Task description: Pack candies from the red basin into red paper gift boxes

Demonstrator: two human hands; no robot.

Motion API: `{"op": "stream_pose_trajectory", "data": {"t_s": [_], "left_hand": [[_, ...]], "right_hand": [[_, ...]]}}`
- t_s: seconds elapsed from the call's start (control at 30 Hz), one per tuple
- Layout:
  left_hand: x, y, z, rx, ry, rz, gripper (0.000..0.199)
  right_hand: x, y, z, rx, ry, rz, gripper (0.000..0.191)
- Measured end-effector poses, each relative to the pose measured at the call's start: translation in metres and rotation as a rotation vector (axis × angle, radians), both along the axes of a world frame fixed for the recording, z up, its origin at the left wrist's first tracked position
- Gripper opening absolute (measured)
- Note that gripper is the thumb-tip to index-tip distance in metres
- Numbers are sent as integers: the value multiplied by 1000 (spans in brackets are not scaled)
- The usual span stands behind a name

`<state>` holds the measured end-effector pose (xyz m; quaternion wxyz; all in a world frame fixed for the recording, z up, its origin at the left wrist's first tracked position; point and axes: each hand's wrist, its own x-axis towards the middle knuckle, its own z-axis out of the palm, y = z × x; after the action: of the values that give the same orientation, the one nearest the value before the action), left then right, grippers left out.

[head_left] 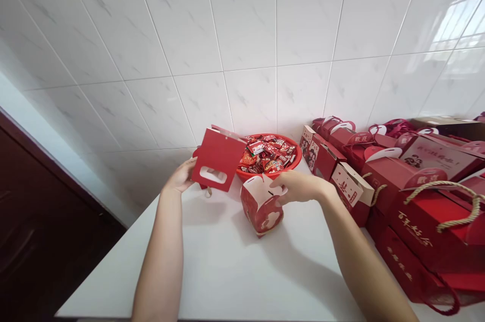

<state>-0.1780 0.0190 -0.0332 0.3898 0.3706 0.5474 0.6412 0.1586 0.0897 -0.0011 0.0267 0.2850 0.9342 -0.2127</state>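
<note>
My left hand (pixel 181 175) grips the left edge of a red box (pixel 223 156) with an oval cut-out, held tilted above the white table (pixel 235 271). To its right, my right hand (pixel 293 186) pinches the upper flap of a small red gift box (pixel 261 211), whose top stands open. A red basin (pixel 298 155) behind both boxes is full of red-wrapped sweets (pixel 269 152). Part of another red item with a bit of cord shows behind the left-hand box, mostly hidden.
Many red gift boxes (pixel 409 211) with rope handles are stacked along the right side. Smaller printed boxes (pixel 346 185) stand beside the basin. A tiled wall (pixel 246 34) rises behind the table, and a dark door (pixel 45 221) is at the left.
</note>
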Motion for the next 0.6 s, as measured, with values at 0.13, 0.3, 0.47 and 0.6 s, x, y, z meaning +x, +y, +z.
{"op": "stream_pose_trajectory", "data": {"t_s": [0.13, 0.3, 0.47, 0.6], "left_hand": [[7, 4, -19, -111, 27, -198, 22], [28, 15, -36, -303, 182, -493, 19], [33, 17, -35, -354, 317, -487, 15], [33, 9, -14, -251, 446, -394, 39]], "right_hand": [[21, 8, 8, -20, 40, -65, 48], [38, 22, 9, -37, 33, -98, 46], [42, 31, 2, -48, 36, -75, 48], [39, 31, 0, -42, 39, -82, 47]]}}
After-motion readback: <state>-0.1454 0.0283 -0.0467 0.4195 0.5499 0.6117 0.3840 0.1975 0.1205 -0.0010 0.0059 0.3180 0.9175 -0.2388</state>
